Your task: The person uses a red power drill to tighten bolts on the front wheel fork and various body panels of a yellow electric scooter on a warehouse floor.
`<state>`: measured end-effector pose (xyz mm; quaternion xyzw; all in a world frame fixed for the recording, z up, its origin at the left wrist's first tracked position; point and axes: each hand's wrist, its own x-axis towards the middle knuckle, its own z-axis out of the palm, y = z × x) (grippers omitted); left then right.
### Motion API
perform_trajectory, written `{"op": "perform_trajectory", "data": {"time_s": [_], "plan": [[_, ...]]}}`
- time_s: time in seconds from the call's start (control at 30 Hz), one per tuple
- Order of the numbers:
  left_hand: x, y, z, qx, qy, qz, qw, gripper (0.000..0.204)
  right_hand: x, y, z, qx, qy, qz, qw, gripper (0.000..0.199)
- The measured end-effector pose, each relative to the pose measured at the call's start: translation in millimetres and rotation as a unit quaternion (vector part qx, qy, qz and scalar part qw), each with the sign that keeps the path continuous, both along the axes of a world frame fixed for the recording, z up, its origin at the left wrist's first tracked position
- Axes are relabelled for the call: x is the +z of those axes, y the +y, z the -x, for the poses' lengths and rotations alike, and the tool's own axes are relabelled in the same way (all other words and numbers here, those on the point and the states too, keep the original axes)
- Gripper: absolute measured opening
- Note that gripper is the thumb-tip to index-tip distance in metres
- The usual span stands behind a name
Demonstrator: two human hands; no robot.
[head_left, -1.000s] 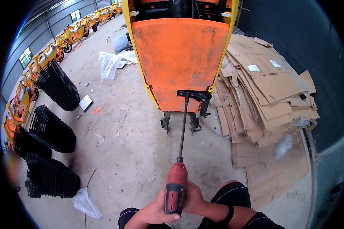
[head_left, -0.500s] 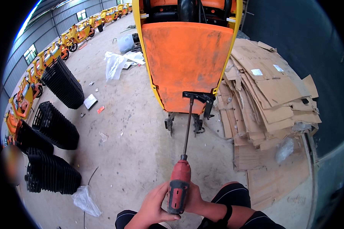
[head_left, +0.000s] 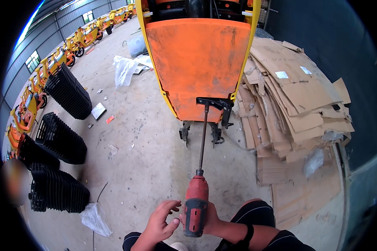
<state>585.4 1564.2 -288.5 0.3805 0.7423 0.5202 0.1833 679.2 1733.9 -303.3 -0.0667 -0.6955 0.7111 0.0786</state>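
Observation:
My right hand (head_left: 212, 218) is wrapped round the grip of a red and black power drill (head_left: 196, 205), mostly behind its body. A long dark bit (head_left: 203, 140) runs from the drill to a black metal bracket (head_left: 213, 103), its tip meeting the bracket's left part. This bracket lies over the lower right of a scuffed orange panel (head_left: 197, 62) with yellow side edges, part of a larger vehicle body. Just left of the drill, my left hand (head_left: 161, 221) is apart from it, fingers loosely curled and spread, with nothing in them.
Flattened cardboard (head_left: 297, 96) is piled to the right beside a dark wall. Stacks of black baskets (head_left: 69, 92) stand at the left, with a row of yellow and orange scooters (head_left: 27, 108) behind. Clear plastic bags (head_left: 95, 219) and scraps lie on the concrete floor.
My left hand has come off the drill and moved left, its fingers opening. The orange panel and bracket appear slightly further left and up in view, with the drill still held to the bracket.

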Motion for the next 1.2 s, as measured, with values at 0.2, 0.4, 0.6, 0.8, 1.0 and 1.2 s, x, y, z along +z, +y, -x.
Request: {"op": "perform_trajectory", "data": {"time_s": [0.2, 0.4, 0.6, 0.8, 1.0, 1.2], "plan": [[5, 7, 1, -0.015, -0.015, 0.021, 1.000, 0.039, -27, 5, 1, 0.013, -0.090, 0.271, 0.958, 0.035], [9, 11, 0, 0.006, -0.035, 0.017, 0.999, 0.033, -5, 12, 2, 0.034, -0.069, 0.238, 0.968, 0.029], [7, 11, 1, 0.035, -0.018, 0.024, 0.999, 0.029, -15, 15, 4, 0.054, -0.018, 0.170, 0.984, 0.021], [-2, 12, -1, 0.091, -0.007, -0.016, 0.996, 0.022, -4, 13, 5, 0.034, -0.047, 0.168, 0.984, 0.023], [-3, 15, -4, 0.100, -0.002, -0.033, 0.994, 0.022, 5, 17, 7, 0.037, -0.030, 0.045, 0.998, 0.016], [-3, 12, -5, 0.100, 0.005, -0.037, 0.994, 0.022, 9, 15, 10, 0.007, 0.025, 0.028, 0.999, 0.016]]}}
